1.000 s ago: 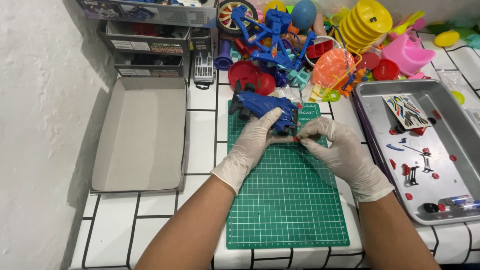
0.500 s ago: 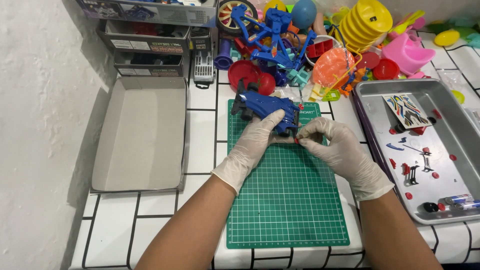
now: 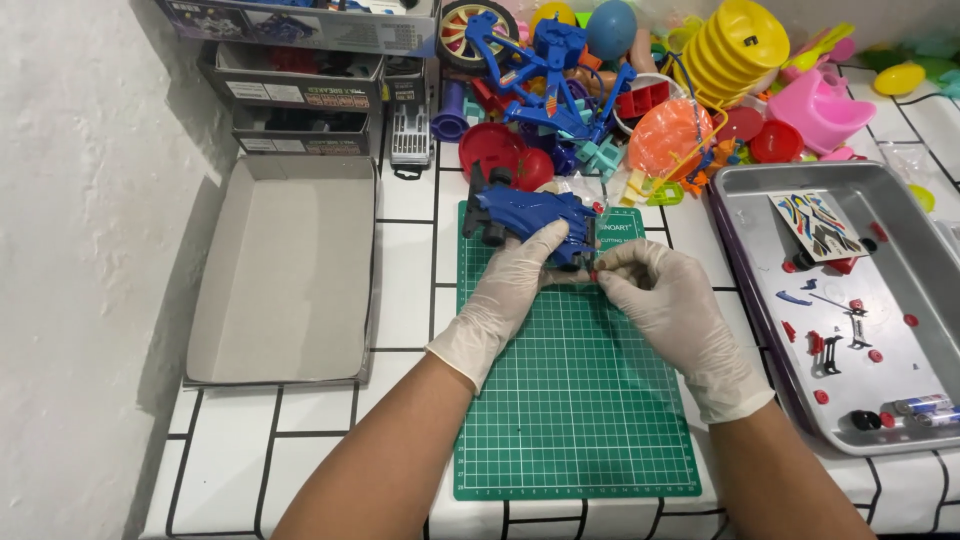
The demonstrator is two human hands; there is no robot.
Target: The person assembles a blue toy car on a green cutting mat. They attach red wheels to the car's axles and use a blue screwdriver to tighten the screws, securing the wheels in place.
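Observation:
Both hands wear white gloves over a green cutting mat (image 3: pixel 575 400). My left hand (image 3: pixel 510 285) grips the rear of a blue toy car body (image 3: pixel 525 212) that rests at the mat's far end. My right hand (image 3: pixel 655 295) pinches a tiny red part (image 3: pixel 594 272) with thumb and forefinger, right against the car's near right corner. The two hands touch each other at the fingertips. The car's near side is hidden under my left fingers.
An open grey cardboard box lid (image 3: pixel 285 270) lies left of the mat. A metal tray (image 3: pixel 930 270) on the right holds a sticker sheet, small red and black parts and batteries. A heap of colourful plastic toys (image 3: pixel 640 90) fills the back. Stacked boxes (image 3: pixel 300 90) stand at back left.
The hands and the blue car have stayed almost in place; my right fingers have shifted slightly at the car's corner.

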